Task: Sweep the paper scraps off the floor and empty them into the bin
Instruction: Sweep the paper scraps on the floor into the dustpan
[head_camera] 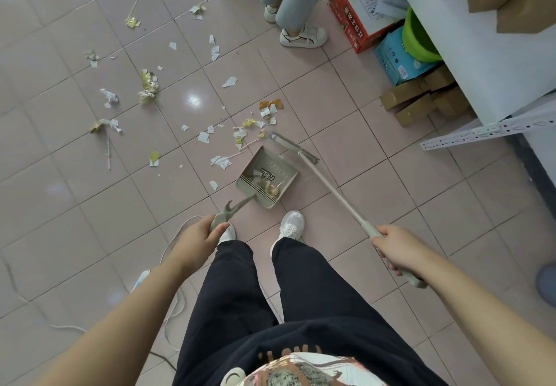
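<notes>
Broom (pixel 293 148) and dustpan (pixel 266 176) — scraps (pixel 207 136) on floor (pixel 376 181).
Left hand (pixel 200 240) grips dustpan handle; right hand (pixel 397 249) grips broom handle.

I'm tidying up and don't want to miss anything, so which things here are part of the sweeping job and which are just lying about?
For the job: broom, dustpan, paper scraps scattered on the floor. No bin is in view.

Just lying about: red box, blue box, green basin, brown boxes, another person's shoe.
</notes>
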